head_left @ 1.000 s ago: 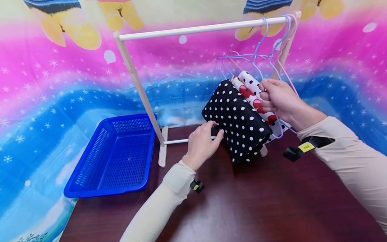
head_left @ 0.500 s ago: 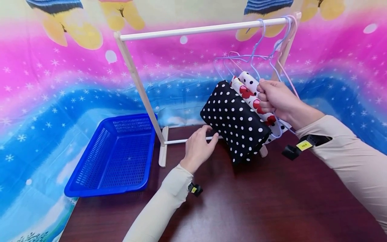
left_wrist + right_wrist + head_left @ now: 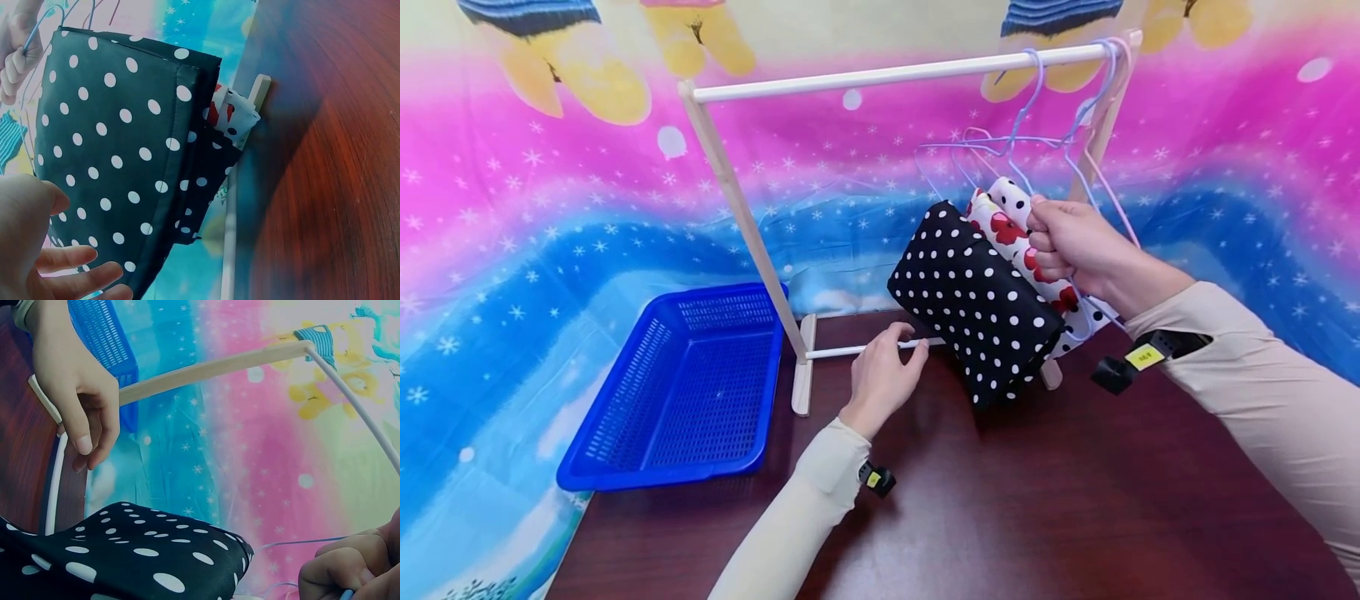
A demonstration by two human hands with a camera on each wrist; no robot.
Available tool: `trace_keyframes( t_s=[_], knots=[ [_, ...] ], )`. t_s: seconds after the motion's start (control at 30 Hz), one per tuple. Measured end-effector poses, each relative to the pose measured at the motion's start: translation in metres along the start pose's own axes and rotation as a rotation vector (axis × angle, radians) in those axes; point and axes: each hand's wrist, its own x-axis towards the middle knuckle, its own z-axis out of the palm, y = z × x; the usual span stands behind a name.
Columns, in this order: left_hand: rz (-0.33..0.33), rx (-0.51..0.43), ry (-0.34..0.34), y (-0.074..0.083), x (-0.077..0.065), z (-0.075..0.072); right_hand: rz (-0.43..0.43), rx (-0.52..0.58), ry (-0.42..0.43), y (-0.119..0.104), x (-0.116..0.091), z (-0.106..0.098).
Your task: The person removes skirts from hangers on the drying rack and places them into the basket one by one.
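My right hand (image 3: 1075,250) grips the side wire of the front lavender clothes hanger (image 3: 1021,125), whose hook sits over the rack's top bar. Folded over this hanger is a black cloth with white dots (image 3: 973,292). My left hand (image 3: 883,379) is just left of the cloth's lower part, fingers loosely bent and holding nothing; the left wrist view shows its fingers (image 3: 81,278) in front of the cloth. Behind hang a white cloth with red flowers (image 3: 1003,229) and a white cloth with black dots (image 3: 1011,193), partly hidden, on another lavender hanger and a pink hanger (image 3: 1108,187).
A wooden rack (image 3: 865,77) with a white top bar and a low crossbar stands on the dark brown table (image 3: 1000,517). Left of it lies a blue plastic basket (image 3: 673,479) with nothing in it. A printed cloth backdrop (image 3: 587,217) hangs behind.
The front hanger and its black dotted cloth have slid left along the bar, with my right hand still gripping the wire. My left hand has moved left and slightly down.
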Motion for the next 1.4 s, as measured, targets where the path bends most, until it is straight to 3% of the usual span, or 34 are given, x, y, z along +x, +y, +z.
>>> trace_keyframes(
  t_s=[0.7, 1.13, 1.4],
  knots=[
    [-0.015, 0.009, 0.031, -0.014, -0.006, -0.003, 0.029, -0.157, -0.036, -0.002, 0.008, 0.009],
    [-0.033, 0.009, 0.012, -0.019, -0.004, -0.006, 0.041, -0.306, 0.04, -0.003, 0.014, 0.014],
    [-0.046, -0.015, 0.015, -0.023, -0.005, -0.009, 0.026, -0.319, 0.055, -0.004, 0.017, 0.023]
  ],
)
